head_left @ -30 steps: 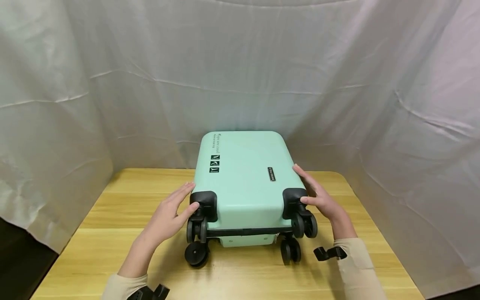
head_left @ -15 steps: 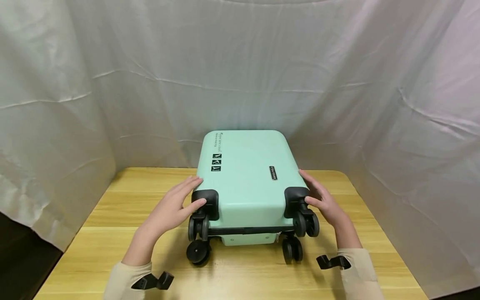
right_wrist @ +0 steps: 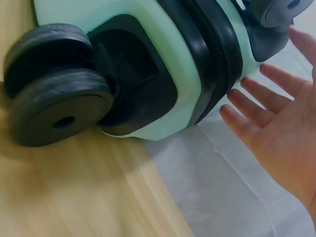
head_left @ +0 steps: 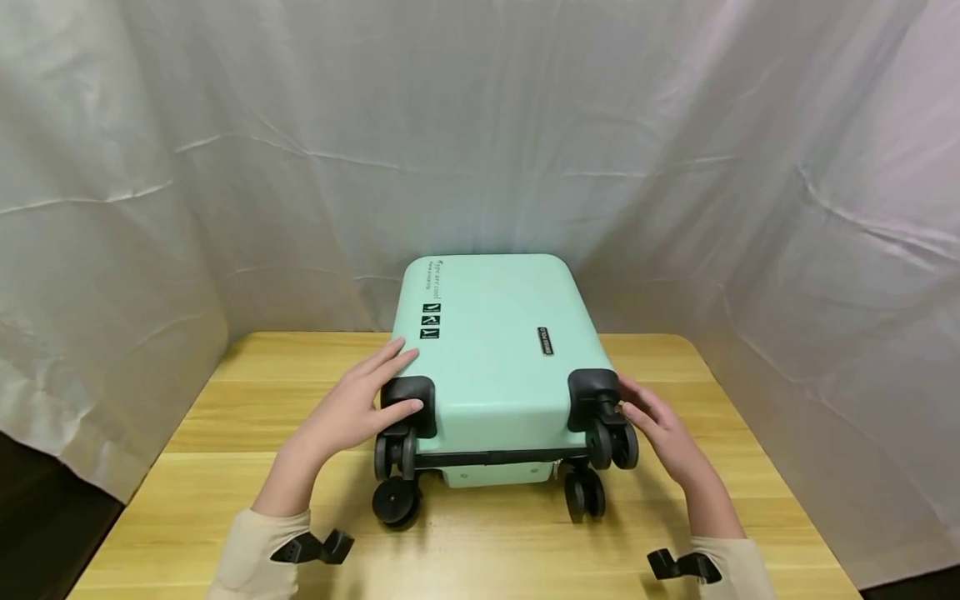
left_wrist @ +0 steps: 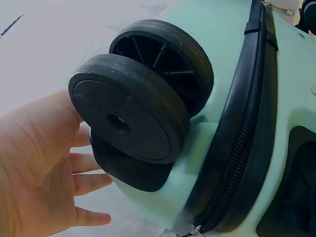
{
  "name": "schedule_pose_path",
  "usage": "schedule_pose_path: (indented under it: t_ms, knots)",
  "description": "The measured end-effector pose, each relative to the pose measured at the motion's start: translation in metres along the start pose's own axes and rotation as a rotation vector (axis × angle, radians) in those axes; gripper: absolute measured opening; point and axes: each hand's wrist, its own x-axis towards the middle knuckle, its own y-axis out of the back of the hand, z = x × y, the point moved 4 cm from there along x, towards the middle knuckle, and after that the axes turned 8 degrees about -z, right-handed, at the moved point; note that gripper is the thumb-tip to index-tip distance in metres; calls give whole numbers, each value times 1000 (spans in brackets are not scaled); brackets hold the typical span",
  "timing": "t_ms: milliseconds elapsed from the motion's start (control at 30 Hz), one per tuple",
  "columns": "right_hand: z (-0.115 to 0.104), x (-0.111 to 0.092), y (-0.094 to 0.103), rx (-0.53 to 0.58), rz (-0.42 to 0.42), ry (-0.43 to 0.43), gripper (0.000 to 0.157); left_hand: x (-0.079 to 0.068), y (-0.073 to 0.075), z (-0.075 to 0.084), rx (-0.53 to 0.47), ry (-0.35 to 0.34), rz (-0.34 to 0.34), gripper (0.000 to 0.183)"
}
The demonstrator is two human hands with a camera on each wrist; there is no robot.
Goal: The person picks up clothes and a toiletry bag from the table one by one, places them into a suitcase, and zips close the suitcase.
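A mint-green suitcase [head_left: 498, 333] lies flat on the wooden table, its wheeled end toward me. My left hand [head_left: 347, 414] rests on the near left corner, fingers extended over the top edge and thumb on the black corner guard [head_left: 415, 398]. In the left wrist view that hand [left_wrist: 39, 168] sits behind a double wheel [left_wrist: 128, 108]. My right hand [head_left: 667, 427] is at the near right corner beside the wheels [head_left: 611, 442], its fingertips partly hidden by the case. The right wrist view shows straight, spread fingers of this hand [right_wrist: 281, 113] at the suitcase's side, near the zipper band [right_wrist: 207, 54].
The wooden table [head_left: 262, 400] extends to both sides of the suitcase. A pale cloth curtain [head_left: 480, 125] hangs behind the table and along both sides. Lower wheels [head_left: 396, 502] stick out toward the table's front. Each wrist carries a black mount [head_left: 311, 548].
My left hand has slid slightly further over the corner, its fingertips onto the top face. My right hand has moved down and toward me along the right side. The suitcase stays in place.
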Motion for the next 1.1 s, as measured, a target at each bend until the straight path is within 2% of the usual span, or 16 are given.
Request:
schedule_pose_path:
  t_ms: [200, 267, 433, 567, 700, 800, 967, 1100]
  knots:
    - [6, -17, -4, -49, 115, -107, 42, 2, 1, -4, -66, -7, -46, 72]
    - [7, -22, -6, 4, 133, -109, 40, 3, 2, -7, -113, -23, -63, 69]
    - [12, -35, -17, 220, 133, -100, 29, 3, 7, -18, -225, -96, -113, 60]
    - [14, -42, -27, 282, 91, -106, 23, 1, 12, -25, -259, -154, -150, 56]
    - [16, -45, -39, 318, 27, -111, 24, -2, 14, -26, -264, -193, -179, 56]
    - [16, -46, -50, 375, -38, -96, 29, -2, 11, -26, -244, -200, -182, 64]
    - [14, -45, -71, 509, -162, -58, 33, -2, 3, -26, -211, -188, -144, 75]
    - [14, -42, -83, 563, -201, -127, 34, -3, -6, -30, -203, -170, -78, 78]
